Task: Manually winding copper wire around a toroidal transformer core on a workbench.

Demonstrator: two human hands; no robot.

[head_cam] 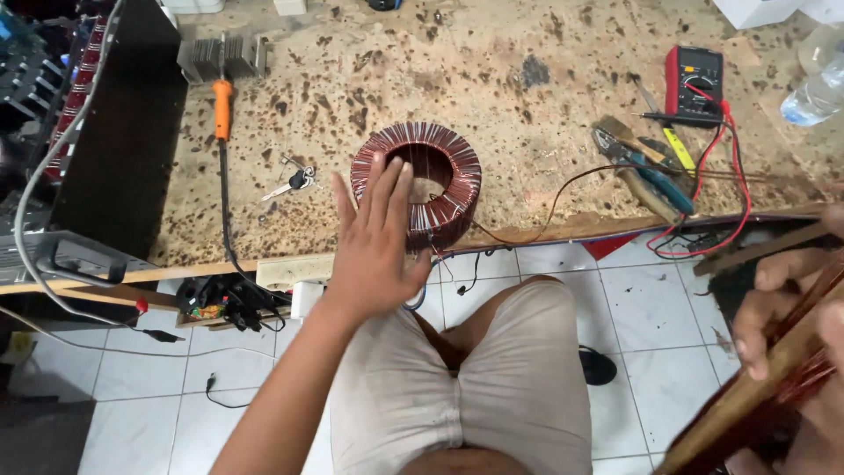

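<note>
The left hand [374, 242] is hovering flat over the near side of a wire coil ring [417, 183], fingers spread, its grip open and holding nothing. The ring is lying on the stained table [492, 79] near its front edge, with keys [293, 182] just beside it. The right hand [774, 308] is closing its grip around a long wooden stick [747, 396] wound with reddish wire at the right edge. A multimeter [694, 84] is sitting farther back.
</note>
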